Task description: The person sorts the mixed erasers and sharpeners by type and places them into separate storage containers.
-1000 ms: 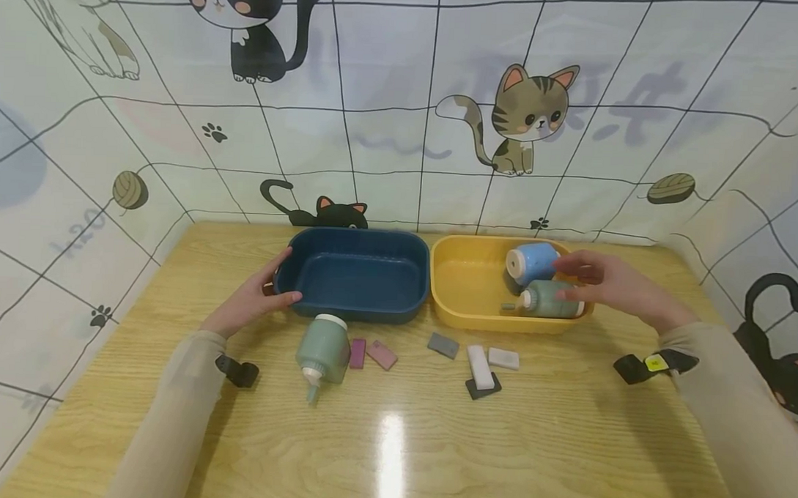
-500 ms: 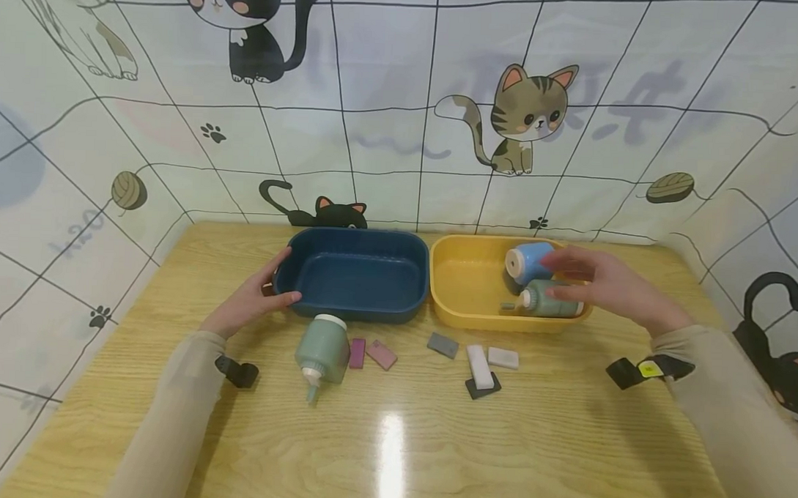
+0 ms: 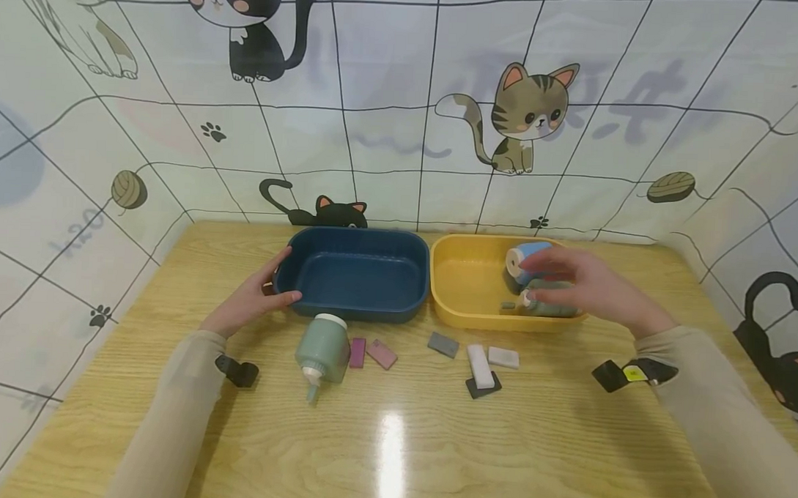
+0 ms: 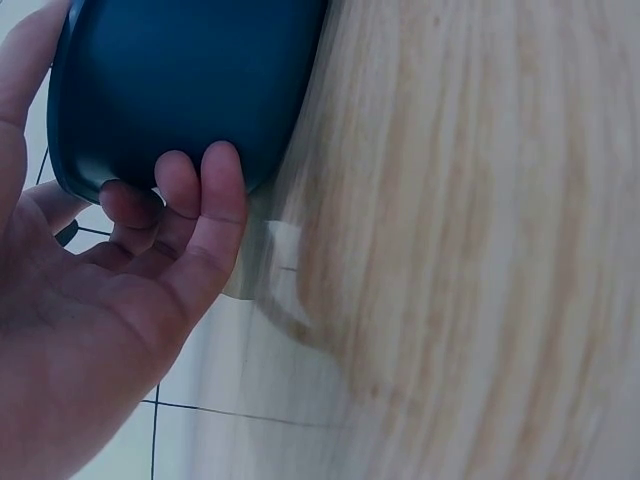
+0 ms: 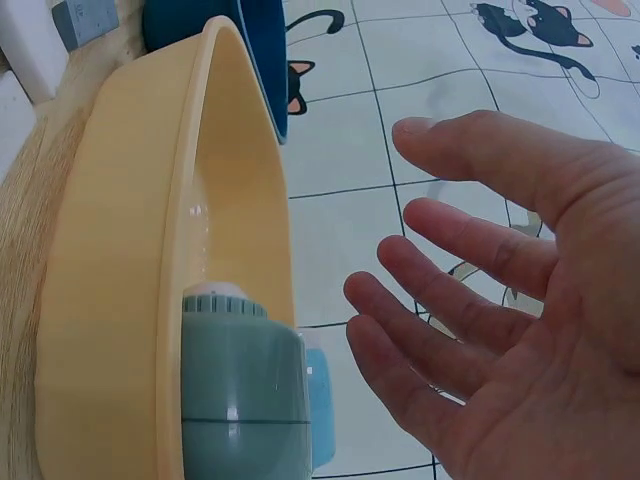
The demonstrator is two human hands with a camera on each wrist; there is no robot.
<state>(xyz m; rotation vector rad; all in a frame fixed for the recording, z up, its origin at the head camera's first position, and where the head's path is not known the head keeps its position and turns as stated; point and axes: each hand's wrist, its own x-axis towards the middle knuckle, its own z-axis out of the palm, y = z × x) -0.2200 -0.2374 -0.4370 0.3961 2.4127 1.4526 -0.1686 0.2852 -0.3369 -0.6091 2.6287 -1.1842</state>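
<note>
My left hand point(image 3: 248, 296) grips the left end of a dark blue tray point(image 3: 357, 313); in the left wrist view its fingertips press the tray's outer wall. My right hand point(image 3: 585, 288) hovers over the right part of a yellow tray point(image 3: 462, 321), holding nothing, fingers relaxed and spread in the right wrist view. Below it in that tray lie a green squeeze bottle point(image 5: 245, 375) with its nozzle to the left and a blue bottle-like thing point(image 3: 527, 257) with a pale end, both partly covered by the hand in the head view.
Another green squeeze bottle point(image 3: 323, 349) lies before the blue tray, nozzle toward me. Beside it are a purple block point(image 3: 357, 353) and a pink block point(image 3: 382, 355). Further right sit a grey block point(image 3: 443, 344), two white blocks point(image 3: 479, 365) and a dark piece point(image 3: 483, 387). A cat-print wall covering point(image 3: 389, 146) closes the back.
My right hand has moved left across the yellow tray, covering more of the green bottle and blue thing. The left hand and both trays have stayed in place.
</note>
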